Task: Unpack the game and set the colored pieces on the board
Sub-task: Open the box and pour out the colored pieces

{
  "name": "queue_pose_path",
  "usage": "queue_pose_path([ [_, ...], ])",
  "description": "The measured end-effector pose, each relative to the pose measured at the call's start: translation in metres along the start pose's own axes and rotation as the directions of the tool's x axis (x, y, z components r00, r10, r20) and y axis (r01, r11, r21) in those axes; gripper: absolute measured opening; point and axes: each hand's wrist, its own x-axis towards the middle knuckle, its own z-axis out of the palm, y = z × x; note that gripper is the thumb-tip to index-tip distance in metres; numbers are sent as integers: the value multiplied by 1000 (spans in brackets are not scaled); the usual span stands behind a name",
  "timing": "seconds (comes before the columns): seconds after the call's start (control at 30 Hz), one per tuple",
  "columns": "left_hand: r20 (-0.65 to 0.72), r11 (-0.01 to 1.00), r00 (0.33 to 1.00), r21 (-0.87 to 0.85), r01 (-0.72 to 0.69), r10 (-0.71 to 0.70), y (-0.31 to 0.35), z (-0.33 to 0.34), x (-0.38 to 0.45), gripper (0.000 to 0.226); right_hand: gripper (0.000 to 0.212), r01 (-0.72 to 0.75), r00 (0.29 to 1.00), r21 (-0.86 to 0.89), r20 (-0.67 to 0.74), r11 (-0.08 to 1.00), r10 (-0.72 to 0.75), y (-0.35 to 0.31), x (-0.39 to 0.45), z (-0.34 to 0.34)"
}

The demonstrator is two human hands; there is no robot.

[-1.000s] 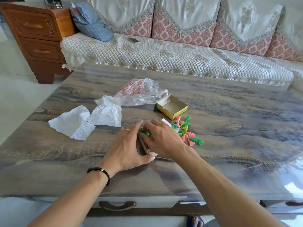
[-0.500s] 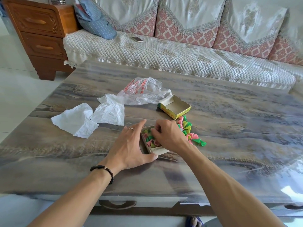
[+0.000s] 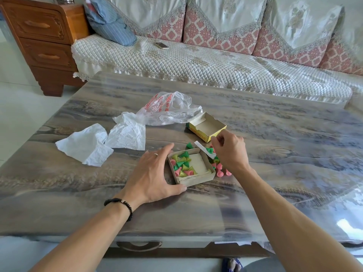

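Tray: long axis runs away from you, tilted left.
Your left hand: fingers straight, bracing tray.
Your right hand: fingers curled; contents unclear.

Glossy wood-grain table with crumpled tissues, plastic bag, two small boxes, seemingly cone-shaped pieces.

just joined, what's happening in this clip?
A person is unpacking a small game at a table. The left hand steadies a shallow cardboard tray holding green, pink and yellow pieces. The right hand hangs curled above a loose pile of pieces beside the tray; whether it holds one is unclear. An empty yellow box, a plastic bag and crumpled paper lie behind. No board is laid out yet.
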Motion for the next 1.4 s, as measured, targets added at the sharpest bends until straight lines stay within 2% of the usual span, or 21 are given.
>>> queue_pose_path([
  [0.13, 6, 1000, 1000, 7, -15, 15, 0, 0, 2, 114, 30, 135, 988, -99, 82, 986, -127, -3, 1, 4],
  [0.23, 11, 1000, 1000, 4, 3, -3, -1, 1, 2, 116, 22, 226, 974, -200, 76, 953, -215, -13, -6, 2],
  [0.3, 19, 1000, 1000, -5, 16, -16, -1, 0, 1, 118, 22, 319, 947, -128, 78, 939, -311, -26, -18, 0],
  [0.37, 19, 1000, 1000, -13, 18, -17, 0, -1, 1, 119, 25, 416, 895, -36, 195, 909, -402, -41, -33, 4],
  [0.43, 27, 1000, 999, -12, 20, -20, 0, -2, 0, 120, 33, 462, 849, -91, 333, 882, -411, -51, -42, 13],
  [0.53, 24, 999, 999, -33, 37, -37, 0, -2, 0, 119, 38, 393, 879, -152, 353, 907, -321, -59, -42, 20],
  [0.73, 12, 997, 999, -63, 45, -45, -2, 0, 1, 119, 27, 373, 829, -30, 461, 928, -318, -70, -44, 23],
  [1.0, 19, 997, 998, -54, 55, -54, 1, -2, 0, 118, 29, 186, 861, 7, 481, 983, -166, -71, -34, 21],
  [1.2, 23, 998, 999, -27, 48, -47, 0, -1, 1, 117, 23, -57, 941, 186, 339, 981, -9, -61, -23, 9],
  [1.4, 21, 999, 999, -33, 39, -39, -1, -1, 2, 116, 22, -185, 981, 154, 96, 971, 171, -25, 3, -12],
])
